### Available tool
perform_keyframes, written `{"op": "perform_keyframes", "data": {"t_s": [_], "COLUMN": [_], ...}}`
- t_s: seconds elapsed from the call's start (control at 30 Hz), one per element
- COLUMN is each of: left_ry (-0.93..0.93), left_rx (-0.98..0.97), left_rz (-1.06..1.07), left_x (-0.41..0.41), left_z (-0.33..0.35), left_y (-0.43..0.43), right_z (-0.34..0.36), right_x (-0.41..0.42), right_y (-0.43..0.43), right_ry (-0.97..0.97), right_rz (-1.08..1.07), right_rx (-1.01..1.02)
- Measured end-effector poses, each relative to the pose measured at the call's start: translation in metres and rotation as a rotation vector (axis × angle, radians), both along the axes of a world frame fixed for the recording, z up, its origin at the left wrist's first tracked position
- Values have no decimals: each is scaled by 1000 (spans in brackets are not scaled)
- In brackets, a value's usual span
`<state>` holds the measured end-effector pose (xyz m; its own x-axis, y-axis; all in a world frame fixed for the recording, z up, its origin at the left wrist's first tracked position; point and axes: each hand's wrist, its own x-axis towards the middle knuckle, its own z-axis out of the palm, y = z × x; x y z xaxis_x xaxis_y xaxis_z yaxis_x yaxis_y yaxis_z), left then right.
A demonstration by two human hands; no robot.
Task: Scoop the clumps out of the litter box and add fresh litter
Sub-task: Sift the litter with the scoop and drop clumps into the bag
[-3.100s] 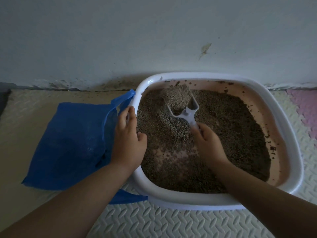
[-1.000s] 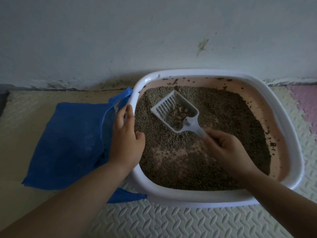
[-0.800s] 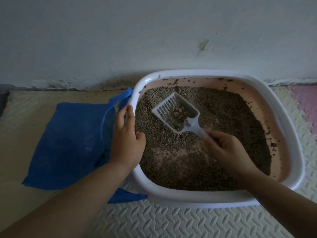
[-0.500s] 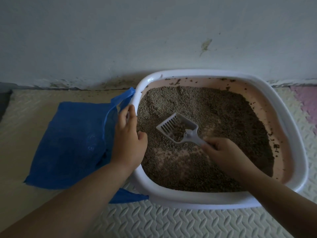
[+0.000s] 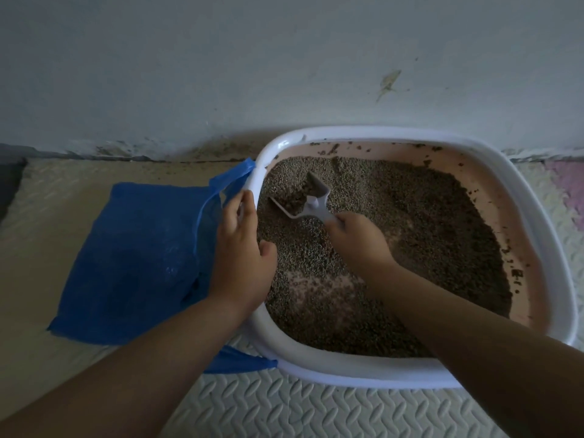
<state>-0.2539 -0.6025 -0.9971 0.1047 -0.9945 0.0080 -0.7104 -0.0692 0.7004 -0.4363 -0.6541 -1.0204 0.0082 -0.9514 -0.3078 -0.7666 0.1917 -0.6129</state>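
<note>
We have swung the scoop [image 5: 305,200] from mid-box and dug it into the litter [image 5: 410,232] just beyond our right hand [image 5: 357,238], fingers wrapped round its handle (another sifting pass begins). Our left hand [image 5: 241,257] curls over the litter box [image 5: 347,373] rim, blue bag [image 5: 136,254] beside its fingertips.

Litter box [image 5: 363,373] sits centre-right of frame on floor mat [image 5: 284,412], far side close to wall [image 5: 284,58] across the top. Litter [image 5: 426,222] lies in the box. Bag [image 5: 139,248] lies on the mat left of the box, its edge touching the box's left rim. Left hand [image 5: 241,257] grips that rim, thumb inside. Scoop [image 5: 311,202] in upper-left part of the litter, head dug in; right hand [image 5: 360,238] holds its handle, just lower right of it
</note>
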Motion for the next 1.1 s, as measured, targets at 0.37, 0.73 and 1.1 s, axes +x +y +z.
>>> {"op": "perform_keyframes", "data": {"t_s": [0.37,0.73,1.1], "left_ry": [-3,2,14], "left_rx": [-13,-9,6], "left_rz": [-14,-6,-11], "left_x": [2,3,3], "left_z": [0,-1,-1], "left_y": [0,-1,-1], "right_z": [7,31,45], "right_x": [-38,-78,-69], "right_y": [15,53,55], "right_ry": [-313,-354,-378], "right_rz": [54,-6,-3], "right_rx": [-80,-109,-154]}}
